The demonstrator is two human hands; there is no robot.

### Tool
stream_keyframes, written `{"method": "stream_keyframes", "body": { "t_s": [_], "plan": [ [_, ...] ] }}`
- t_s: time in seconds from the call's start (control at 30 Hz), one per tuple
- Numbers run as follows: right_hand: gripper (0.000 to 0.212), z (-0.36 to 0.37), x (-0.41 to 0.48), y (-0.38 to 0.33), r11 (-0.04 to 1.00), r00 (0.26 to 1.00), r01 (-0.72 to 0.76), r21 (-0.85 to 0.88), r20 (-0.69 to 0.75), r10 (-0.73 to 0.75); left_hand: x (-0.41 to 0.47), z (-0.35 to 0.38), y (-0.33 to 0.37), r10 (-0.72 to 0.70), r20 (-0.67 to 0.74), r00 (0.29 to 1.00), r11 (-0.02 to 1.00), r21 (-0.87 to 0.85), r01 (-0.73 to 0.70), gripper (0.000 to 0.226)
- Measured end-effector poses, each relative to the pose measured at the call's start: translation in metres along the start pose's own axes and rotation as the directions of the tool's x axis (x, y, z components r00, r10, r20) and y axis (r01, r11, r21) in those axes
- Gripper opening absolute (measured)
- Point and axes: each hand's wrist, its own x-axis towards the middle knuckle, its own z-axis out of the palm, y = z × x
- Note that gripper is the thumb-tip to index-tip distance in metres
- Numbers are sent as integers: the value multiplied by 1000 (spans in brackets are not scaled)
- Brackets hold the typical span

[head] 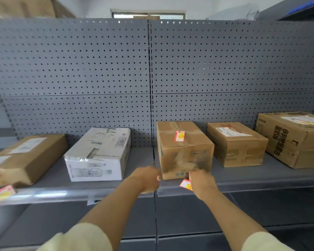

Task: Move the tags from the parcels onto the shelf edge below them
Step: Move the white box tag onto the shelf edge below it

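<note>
Several parcels stand on a grey shelf (261,180). My right hand (201,183) holds a red and yellow tag (186,184) at the shelf's front edge, just below the middle brown parcel (185,156). A second red tag (179,136) is stuck on top of that parcel. My left hand (149,179) hovers curled beside the parcel's left corner, with nothing seen in it. Another red and yellow tag (1,193) sits on the shelf edge at far left, under the flat brown parcel (25,158).
A white shrink-wrapped case (98,154) stands left of centre. Two more brown boxes (237,144) (294,138) are at the right. A perforated grey back panel (149,69) rises behind. A lower shelf (188,214) lies beneath.
</note>
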Motion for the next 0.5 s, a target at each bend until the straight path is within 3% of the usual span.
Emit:
{"method": "stream_keyframes", "body": {
  "t_s": [0.2, 0.3, 0.5],
  "plan": [
    [25, -23, 0, -16, 979, 979, 202, 40, 11, -202, -21, -9, -12, -48, -47, 998, 998, -36, 46, 34],
    [11, -35, -2, -43, 932, 950, 312, 183, -53, -307, -41, -3, -26, -83, -44, 996, 997, -12, 82, 35],
    [10, -40, -7, -127, 829, 899, 425, 364, -65, -433, -87, 10, -87, -189, -24, 982, 981, 28, 190, 33]
  ]
}}
